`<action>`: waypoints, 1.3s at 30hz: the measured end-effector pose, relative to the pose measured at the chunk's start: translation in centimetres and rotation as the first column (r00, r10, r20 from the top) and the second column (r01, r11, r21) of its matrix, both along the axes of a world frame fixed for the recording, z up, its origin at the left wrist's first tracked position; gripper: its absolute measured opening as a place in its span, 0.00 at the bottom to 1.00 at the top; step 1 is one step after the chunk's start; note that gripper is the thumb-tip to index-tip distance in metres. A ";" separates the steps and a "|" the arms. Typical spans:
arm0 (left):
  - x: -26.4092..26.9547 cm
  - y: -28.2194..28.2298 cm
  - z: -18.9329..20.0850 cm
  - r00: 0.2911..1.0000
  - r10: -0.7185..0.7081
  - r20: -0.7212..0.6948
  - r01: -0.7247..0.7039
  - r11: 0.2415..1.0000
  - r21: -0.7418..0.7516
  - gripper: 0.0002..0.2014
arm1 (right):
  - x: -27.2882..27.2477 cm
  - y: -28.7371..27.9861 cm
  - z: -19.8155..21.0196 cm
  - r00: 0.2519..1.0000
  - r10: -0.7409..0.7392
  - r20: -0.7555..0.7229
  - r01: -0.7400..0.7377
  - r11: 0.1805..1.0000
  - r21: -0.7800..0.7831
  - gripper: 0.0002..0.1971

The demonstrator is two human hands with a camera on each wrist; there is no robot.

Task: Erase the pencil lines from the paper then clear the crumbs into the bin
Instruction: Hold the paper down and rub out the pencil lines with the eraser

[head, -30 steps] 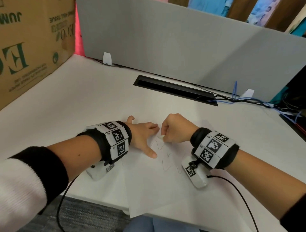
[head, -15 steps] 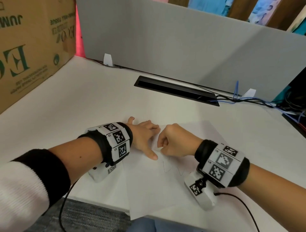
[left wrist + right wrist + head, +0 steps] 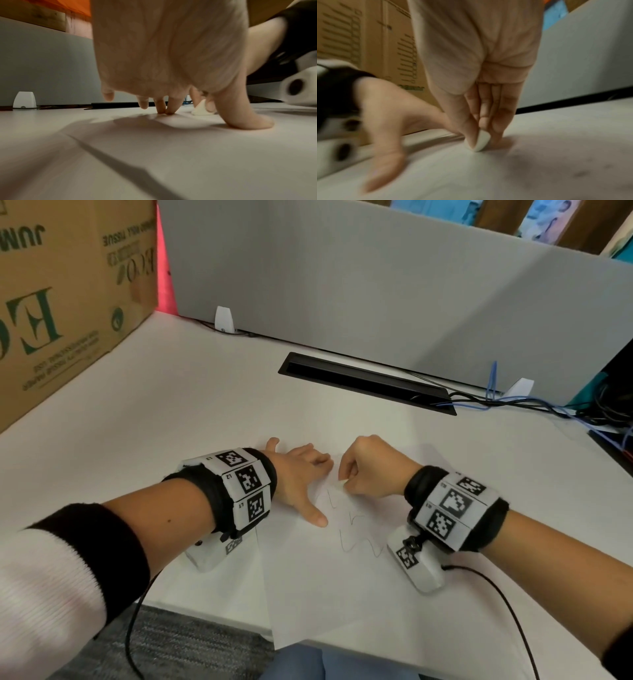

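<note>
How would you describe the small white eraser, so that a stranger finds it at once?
On the white desk lies a white paper sheet. At its far end the right hand pinches the small white rounded eraser, the only thing there pressed on the paper by fingertips.

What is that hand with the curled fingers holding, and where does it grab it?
The right hand pinches a small white eraser by its upper part, between thumb and fingers, its bottom edge on the paper. The left hand holds nothing; it presses the paper flat.

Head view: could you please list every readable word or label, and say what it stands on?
"JUM", cut off, inverted: cardboard box.
"TISSUE", inverted: same box.
"ECO", inverted: same box.
"L1", "L2": left wristband.
Box fine print and right wristband labels: too small to read.
</note>
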State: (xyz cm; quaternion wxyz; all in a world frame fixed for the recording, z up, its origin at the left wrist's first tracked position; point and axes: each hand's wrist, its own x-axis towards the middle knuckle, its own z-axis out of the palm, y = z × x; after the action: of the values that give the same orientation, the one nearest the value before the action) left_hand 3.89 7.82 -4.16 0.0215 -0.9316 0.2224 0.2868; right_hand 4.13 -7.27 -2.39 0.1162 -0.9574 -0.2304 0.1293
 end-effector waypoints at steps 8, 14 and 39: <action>0.1 -0.1 -0.2 1.000 0.009 -0.002 -0.009 1.000 -0.016 0.51 | -1.9 0.4 -0.2 0.995 0.093 -0.046 -0.093 0.996 0.003 0.09; 0.0 -0.2 0.0 1.000 0.003 0.001 -0.003 1.000 0.008 0.53 | -0.8 0.0 -0.1 0.999 0.024 -0.024 -0.024 1.000 0.020 0.09; 0.1 -0.2 0.1 1.000 0.014 0.000 -0.014 1.000 -0.017 0.50 | -1.9 0.6 -0.2 0.996 0.073 -0.043 -0.073 0.997 -0.004 0.10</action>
State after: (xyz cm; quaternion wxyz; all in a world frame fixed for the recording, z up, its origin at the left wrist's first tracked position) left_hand 3.99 7.63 -4.09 0.0117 -0.9333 0.2182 0.2851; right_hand 2.22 -6.65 -2.62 0.1138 -0.9456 -0.2625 0.1547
